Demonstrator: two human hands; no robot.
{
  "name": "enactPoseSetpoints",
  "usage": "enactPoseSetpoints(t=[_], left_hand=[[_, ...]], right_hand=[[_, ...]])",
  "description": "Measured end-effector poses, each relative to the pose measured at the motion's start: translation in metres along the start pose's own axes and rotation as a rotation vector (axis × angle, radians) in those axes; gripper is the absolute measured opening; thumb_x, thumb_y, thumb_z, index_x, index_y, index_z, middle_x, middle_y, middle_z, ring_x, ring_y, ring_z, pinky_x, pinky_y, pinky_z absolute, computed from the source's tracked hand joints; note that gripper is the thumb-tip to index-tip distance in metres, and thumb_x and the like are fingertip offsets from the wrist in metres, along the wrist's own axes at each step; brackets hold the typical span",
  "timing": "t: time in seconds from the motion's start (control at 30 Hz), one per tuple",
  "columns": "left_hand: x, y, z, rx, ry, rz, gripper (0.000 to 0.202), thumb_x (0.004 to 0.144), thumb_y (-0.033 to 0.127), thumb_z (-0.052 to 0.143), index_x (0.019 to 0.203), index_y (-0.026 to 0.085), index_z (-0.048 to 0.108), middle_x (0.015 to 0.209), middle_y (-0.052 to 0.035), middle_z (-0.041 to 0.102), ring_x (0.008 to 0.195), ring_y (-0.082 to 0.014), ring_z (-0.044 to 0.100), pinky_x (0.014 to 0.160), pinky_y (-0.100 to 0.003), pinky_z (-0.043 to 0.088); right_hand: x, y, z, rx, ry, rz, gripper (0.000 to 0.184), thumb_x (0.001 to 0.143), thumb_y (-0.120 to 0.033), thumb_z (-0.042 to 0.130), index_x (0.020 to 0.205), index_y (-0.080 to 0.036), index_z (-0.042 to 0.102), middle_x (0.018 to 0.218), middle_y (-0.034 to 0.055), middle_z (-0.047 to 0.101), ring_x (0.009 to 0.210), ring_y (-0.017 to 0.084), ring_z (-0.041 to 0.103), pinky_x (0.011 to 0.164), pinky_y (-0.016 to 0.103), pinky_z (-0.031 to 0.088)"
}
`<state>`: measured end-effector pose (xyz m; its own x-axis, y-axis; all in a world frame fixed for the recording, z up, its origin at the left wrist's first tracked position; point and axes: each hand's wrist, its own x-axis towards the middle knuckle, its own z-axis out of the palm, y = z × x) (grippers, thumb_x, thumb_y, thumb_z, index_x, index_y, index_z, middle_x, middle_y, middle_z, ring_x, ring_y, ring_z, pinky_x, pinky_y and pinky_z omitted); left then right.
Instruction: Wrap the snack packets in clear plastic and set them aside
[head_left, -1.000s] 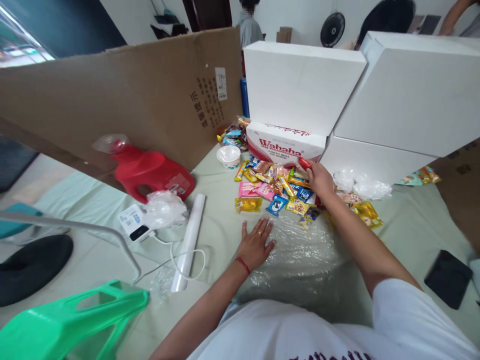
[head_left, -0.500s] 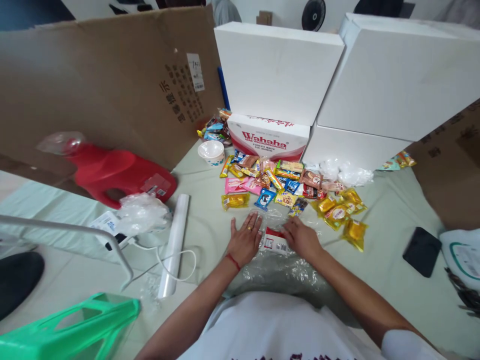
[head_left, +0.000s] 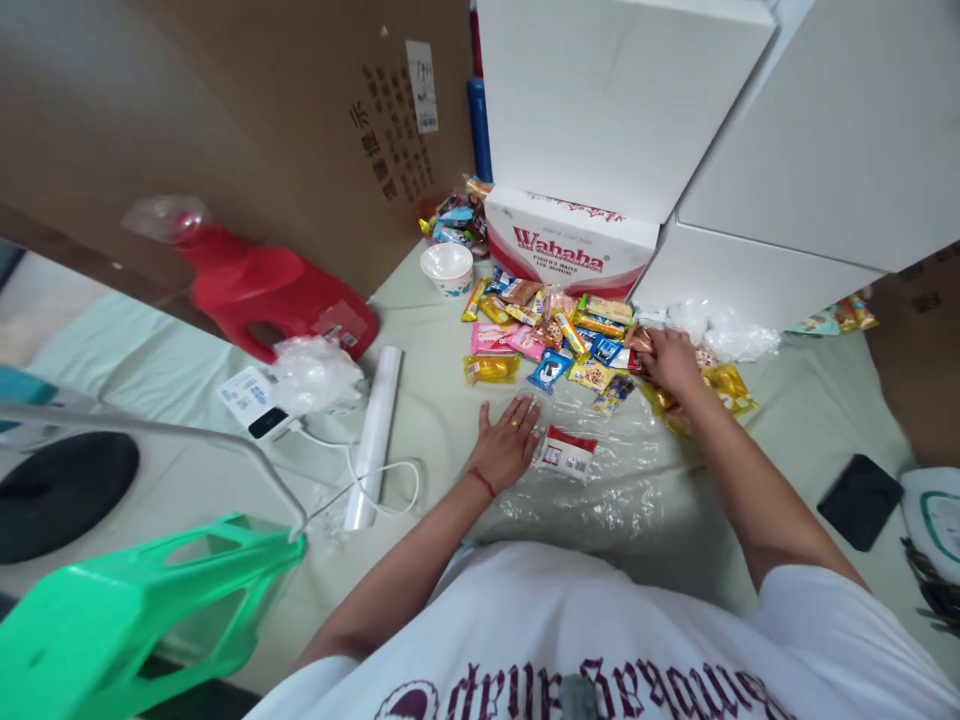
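Note:
My left hand (head_left: 507, 440) lies flat on crinkled clear plastic film (head_left: 600, 505), fingers spread and empty. Just right of its fingertips rests a small red-and-white snack packet (head_left: 570, 453) on the film. My right hand (head_left: 670, 362) reaches to the right side of a pile of wrapped snacks, its bent fingers on a brown snack packet (head_left: 640, 338); the fingertips are partly hidden. Around it lie a blue packet (head_left: 550, 369), a pink packet (head_left: 493, 338) and several yellow packets (head_left: 729, 386), some partly under my right wrist.
A Wahaha carton (head_left: 574, 250) and white boxes (head_left: 622, 100) stand behind the pile, with a paper bowl (head_left: 448, 270) beside them. At left are a red jug (head_left: 289, 295), a white film roll (head_left: 375, 440), a cable and a green stool (head_left: 150, 610). A black phone-like slab (head_left: 859, 502) lies right.
My right hand has left the red-and-white packet and moved forward and right to the snack pile. My left hand stays flat on the film. The camera view has tilted down.

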<state>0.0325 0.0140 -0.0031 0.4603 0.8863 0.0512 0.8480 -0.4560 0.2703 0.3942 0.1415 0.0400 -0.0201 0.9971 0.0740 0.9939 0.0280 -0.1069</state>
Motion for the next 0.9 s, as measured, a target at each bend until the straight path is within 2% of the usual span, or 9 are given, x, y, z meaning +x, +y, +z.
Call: enactPoseSetpoints(t=[0.17,0.27,0.37,0.47,0.57,0.67,0.73,0.8,0.9], left_hand=[[-0.005,-0.011,-0.01,-0.109,0.016,-0.015,0.056,0.107,0.038,0.032,0.16,0.024,0.04,0.172,-0.012,0.03,0.159,-0.0286,0.028,0.127,-0.063,0.018],[-0.025,-0.021,-0.025,-0.145,0.131,0.02,0.053,0.101,0.035,0.042,0.152,0.025,0.052,0.168,-0.011,0.039,0.161,-0.0311,0.021,0.128,-0.062,0.02],[-0.054,-0.032,-0.037,-0.242,0.045,0.332,0.052,0.095,0.035,0.048,0.145,0.029,0.059,0.156,-0.0101,0.055,0.156,-0.03,0.035,0.129,-0.06,0.023],[-0.079,-0.039,-0.039,-0.306,-0.178,0.585,0.059,0.092,0.05,0.056,0.146,0.026,0.058,0.156,-0.0141,0.055,0.153,-0.0309,0.041,0.13,-0.057,0.023],[-0.086,-0.043,-0.038,-0.316,-0.266,0.56,0.051,0.096,0.057,0.054,0.135,0.025,0.066,0.155,-0.0156,0.055,0.153,-0.031,0.04,0.13,-0.056,0.022],[-0.072,-0.048,-0.042,-0.461,-0.307,0.457,0.042,0.106,0.047,0.039,0.107,0.025,0.075,0.131,-0.0121,0.072,0.14,-0.0248,0.055,0.123,-0.044,0.037],[-0.052,-0.051,-0.048,-0.598,-0.324,0.335,0.044,0.106,0.047,0.037,0.098,0.023,0.073,0.11,-0.0102,0.077,0.114,-0.0218,0.069,0.103,-0.036,0.052],[-0.027,-0.053,-0.052,-0.658,-0.32,0.185,0.043,0.105,0.048,0.039,0.096,0.019,0.07,0.094,-0.0066,0.075,0.086,-0.0177,0.069,0.08,-0.029,0.054],[0.014,-0.054,-0.048,-0.487,-0.239,0.001,0.033,0.099,0.042,0.048,0.087,0.018,0.068,0.079,-0.0026,0.069,0.074,-0.0162,0.062,0.071,-0.026,0.051]], right_hand=[[-0.081,-0.024,-0.044,0.235,0.16,-0.133,0.053,0.098,-0.045,0.055,0.144,-0.018,0.058,0.145,0.02,0.053,0.134,0.038,0.045,0.111,0.054,0.04],[-0.17,-0.047,-0.059,0.47,-0.122,-0.431,0.033,0.103,-0.042,0.05,0.125,-0.027,0.07,0.122,0.0125,0.067,0.117,0.029,0.06,0.102,0.046,0.05],[-0.25,-0.063,-0.044,0.518,-0.325,-0.537,0.038,0.097,-0.044,0.064,0.131,-0.027,0.067,0.131,0.0134,0.066,0.123,0.03,0.059,0.105,0.048,0.051],[-0.288,-0.067,-0.017,0.513,-0.255,-0.472,0.03,0.1,-0.039,0.061,0.124,-0.025,0.07,0.127,0.0132,0.068,0.125,0.03,0.059,0.108,0.052,0.048],[-0.284,-0.063,-0.006,0.577,-0.229,-0.38,0.027,0.106,-0.034,0.048,0.103,-0.024,0.073,0.109,0.0105,0.073,0.109,0.026,0.064,0.099,0.048,0.052],[-0.253,-0.057,-0.018,0.683,-0.333,-0.315,0.034,0.107,-0.042,0.045,0.095,-0.023,0.07,0.093,0.0073,0.073,0.09,0.023,0.066,0.086,0.039,0.054],[-0.227,-0.052,-0.028,0.729,-0.379,-0.236,0.038,0.106,-0.049,0.044,0.093,-0.023,0.068,0.087,0.0052,0.072,0.082,0.021,0.065,0.077,0.034,0.053],[-0.199,-0.048,-0.033,0.728,-0.397,-0.156,0.04,0.104,-0.051,0.043,0.092,-0.022,0.067,0.085,0.0039,0.071,0.076,0.02,0.064,0.07,0.03,0.05],[-0.162,-0.048,-0.034,0.539,-0.435,-0.047,0.031,0.102,-0.04,0.044,0.093,-0.02,0.067,0.085,0.0053,0.072,0.076,0.02,0.065,0.069,0.029,0.047]])
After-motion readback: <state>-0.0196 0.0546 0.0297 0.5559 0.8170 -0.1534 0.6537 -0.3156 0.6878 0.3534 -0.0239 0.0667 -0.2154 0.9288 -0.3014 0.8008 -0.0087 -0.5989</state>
